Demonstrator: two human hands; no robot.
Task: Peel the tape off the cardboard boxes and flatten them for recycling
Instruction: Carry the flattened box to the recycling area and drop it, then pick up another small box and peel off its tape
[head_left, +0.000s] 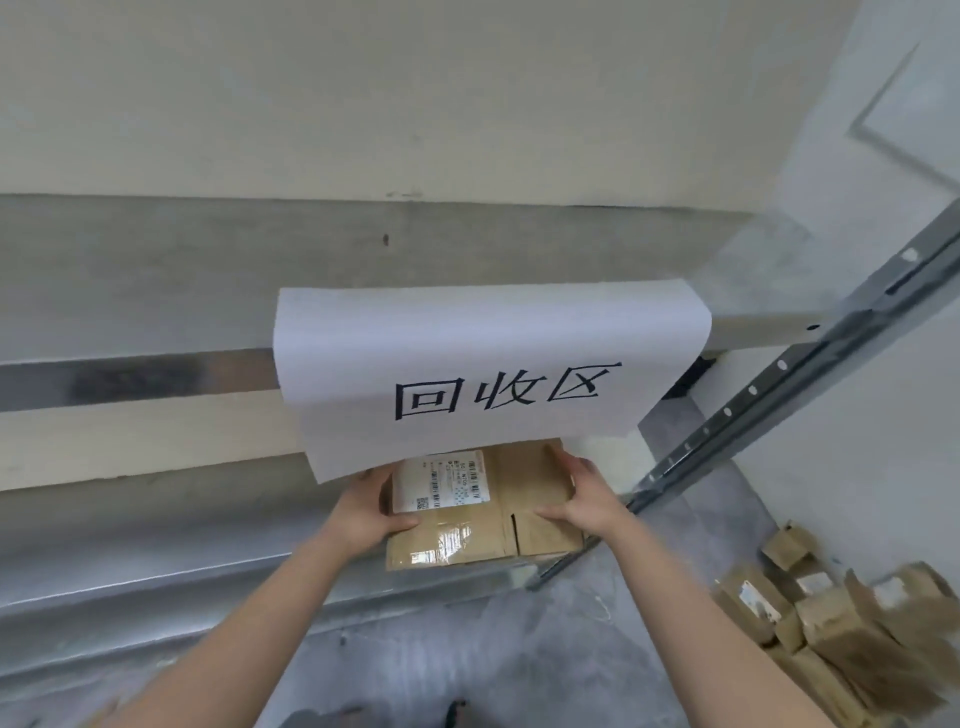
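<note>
Head view. Flattened box (522, 493) of brown corrugated cardboard, lying flat at the right end of the low metal shelf (208, 582), close to its front edge and partly tucked under the hanging paper sign (488, 364). White shipping label (441, 480) with barcodes on the left half of the upper face. Strip of clear glossy tape (447, 540), wrinkled, stuck below the label near the front edge. Open slit between two flaps right of centre. Left hand (363, 512) gripping the box's left edge, thumb pressed on top just under the label, fingers hidden beneath. Right hand (582, 499) holding the right edge, thumb laid across the top, fingers together along the far right corner. Slotted metal upright (779, 374) just right of the box. Heap of further cardboard boxes (841, 629), blurred, on the floor well apart to the right.
</note>
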